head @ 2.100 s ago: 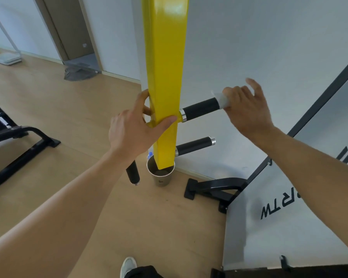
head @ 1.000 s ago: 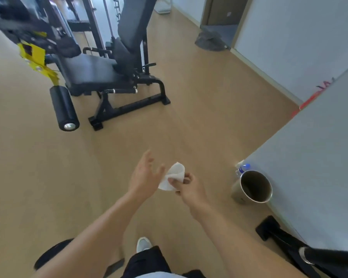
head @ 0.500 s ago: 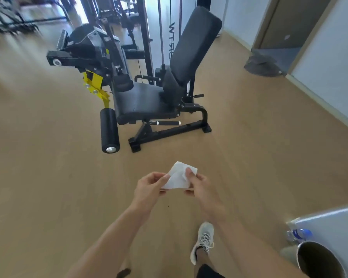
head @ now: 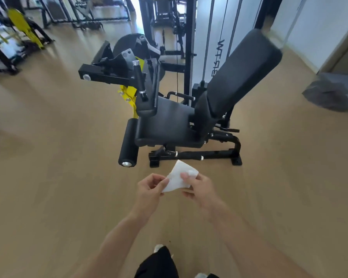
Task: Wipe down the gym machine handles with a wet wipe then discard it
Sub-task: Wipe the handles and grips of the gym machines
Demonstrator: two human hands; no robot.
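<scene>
Wood floor [head: 48, 177], wipe [head: 178, 177] pinched between both hands

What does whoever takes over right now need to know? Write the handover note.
Left hand pinches the left edge of the wet wipe; right hand pinches its right side, held over the floor.
Leg machine stands just ahead; its upright handle and low side handle are untouched.
No bin is in view.
Left: wipe these handles, then find a bin and discard the wipe.
</scene>
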